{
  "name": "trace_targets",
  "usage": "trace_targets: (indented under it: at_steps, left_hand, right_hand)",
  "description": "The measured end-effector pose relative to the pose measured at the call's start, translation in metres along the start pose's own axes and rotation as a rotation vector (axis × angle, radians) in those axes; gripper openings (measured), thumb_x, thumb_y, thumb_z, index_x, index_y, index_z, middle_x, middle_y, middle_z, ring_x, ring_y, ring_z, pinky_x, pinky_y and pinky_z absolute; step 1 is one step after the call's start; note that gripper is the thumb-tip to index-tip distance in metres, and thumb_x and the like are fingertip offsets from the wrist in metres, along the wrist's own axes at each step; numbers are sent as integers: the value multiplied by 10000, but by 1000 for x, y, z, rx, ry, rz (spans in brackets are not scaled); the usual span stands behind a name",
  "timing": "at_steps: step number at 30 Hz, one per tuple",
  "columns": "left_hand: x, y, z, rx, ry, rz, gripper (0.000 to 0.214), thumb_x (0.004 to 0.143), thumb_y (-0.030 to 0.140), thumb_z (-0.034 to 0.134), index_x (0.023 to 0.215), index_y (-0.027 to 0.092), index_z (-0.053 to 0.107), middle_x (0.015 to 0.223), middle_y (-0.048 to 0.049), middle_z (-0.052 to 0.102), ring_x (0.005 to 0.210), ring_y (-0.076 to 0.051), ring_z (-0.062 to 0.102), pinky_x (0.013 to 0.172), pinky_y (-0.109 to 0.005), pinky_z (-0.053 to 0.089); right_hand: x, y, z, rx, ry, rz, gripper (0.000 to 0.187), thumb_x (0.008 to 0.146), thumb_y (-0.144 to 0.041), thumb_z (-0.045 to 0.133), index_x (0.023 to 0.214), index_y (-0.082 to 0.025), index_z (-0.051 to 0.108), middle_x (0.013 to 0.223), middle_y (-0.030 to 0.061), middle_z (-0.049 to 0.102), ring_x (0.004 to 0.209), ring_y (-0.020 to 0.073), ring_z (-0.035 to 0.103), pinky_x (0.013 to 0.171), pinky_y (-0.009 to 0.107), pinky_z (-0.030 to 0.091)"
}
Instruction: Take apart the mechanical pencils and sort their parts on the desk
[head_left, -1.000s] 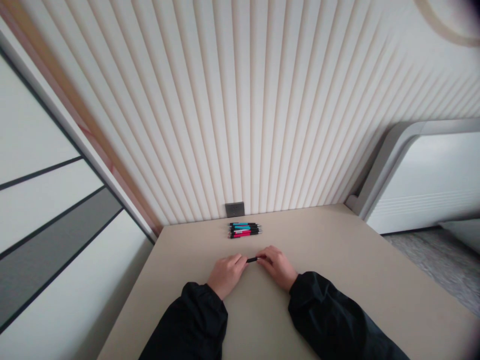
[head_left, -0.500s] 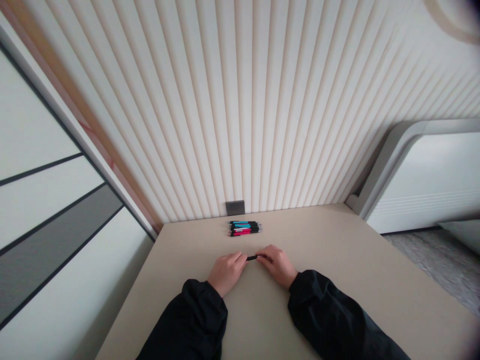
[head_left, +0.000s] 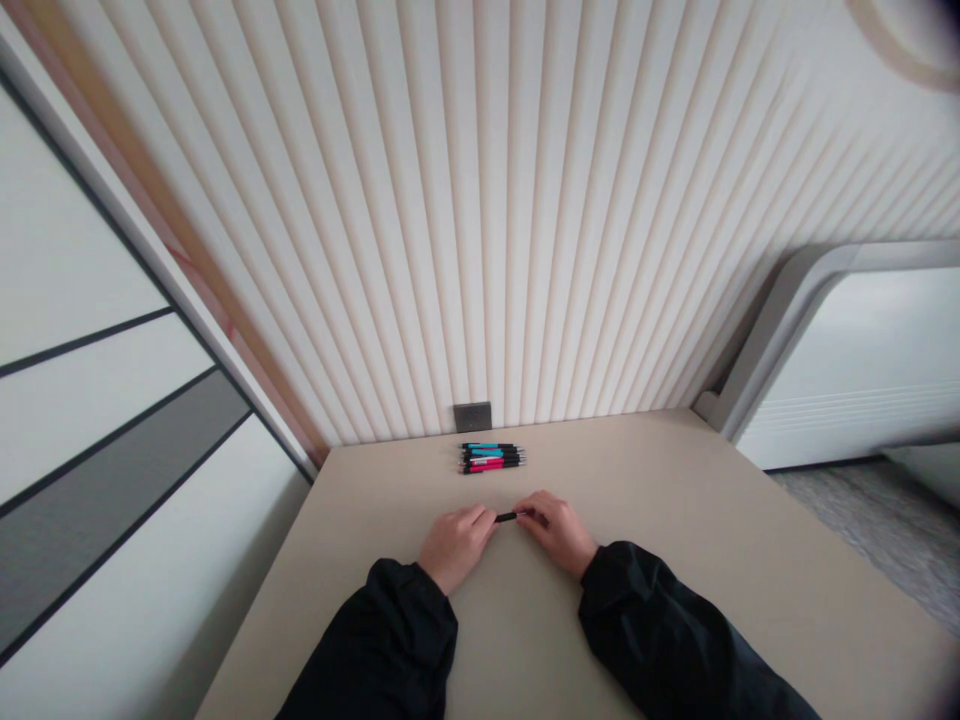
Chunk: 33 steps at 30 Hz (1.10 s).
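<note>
Both my hands rest on a beige table [head_left: 675, 520] and pinch the two ends of one dark pen [head_left: 506, 517] lying crosswise between them. My left hand [head_left: 454, 545] has its fingers closed on the pen's left end. The pen's right end sits inside the closed fingers of my right hand [head_left: 559, 530]. Only the short middle of the pen shows. Black sleeves cover both my arms.
A small row of several pens [head_left: 491, 458], blue, pink and black, lies near the table's far edge. Behind it a grey wall socket [head_left: 472, 416] sits in a ribbed white wall. A white cabinet [head_left: 847, 370] stands at the right, panelled doors at the left.
</note>
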<state>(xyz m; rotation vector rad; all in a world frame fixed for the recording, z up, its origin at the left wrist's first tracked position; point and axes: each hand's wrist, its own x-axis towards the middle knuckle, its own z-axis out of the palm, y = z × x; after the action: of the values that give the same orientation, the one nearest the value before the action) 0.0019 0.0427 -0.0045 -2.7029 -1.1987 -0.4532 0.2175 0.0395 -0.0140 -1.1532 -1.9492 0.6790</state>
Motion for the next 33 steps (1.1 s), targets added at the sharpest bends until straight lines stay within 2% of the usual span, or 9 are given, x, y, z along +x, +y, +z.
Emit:
trace_targets:
  at_steps: [9,18,22,26,30,33]
  left_hand:
    - [0,-1,0,2,33,-17,183,957,241,445,931,191,620,760,-20,625,649,-156,602,555,-250,414]
    - [0,0,-2,-28,52,-64,227,971,269,407,967,193,622,795,-30,643,669,-158,622,567,-248,428]
    - [-1,0,-2,-46,60,-62,240,974,283,399,965,197,622,795,-29,641,669,-155,618,564,-239,428]
    - [-1,-1,-1,-50,54,-67,246,974,293,398,966,200,626,803,-31,643,670,-153,618,575,-239,435]
    - [-1,-1,-1,-73,46,-67,245,971,299,405,966,199,629,807,-32,644,675,-151,619,587,-240,434]
    - [-1,-1,-1,-74,33,-63,247,971,305,407,964,200,630,803,-30,641,675,-151,615,586,-240,427]
  right_hand:
    - [1,-4,-2,12,34,-37,170,924,-249,510,961,-215,673,880,43,668,852,173,607,783,284,473]
    - [1,3,-4,-55,115,11,192,941,-279,476,968,-222,658,925,47,683,871,182,623,796,299,483]
    - [4,16,-15,-184,147,2,205,948,-247,443,1000,-223,640,958,52,674,904,189,615,827,310,474]
    - [9,36,-34,-428,149,17,243,949,-198,409,1029,-223,637,989,66,669,948,208,601,867,339,440]
    - [12,53,-45,-581,146,94,229,917,-196,473,1097,-216,612,949,63,679,933,221,595,855,349,417]
    - [14,60,-48,-590,149,164,135,891,-237,534,980,-211,632,881,47,683,891,212,596,827,332,412]
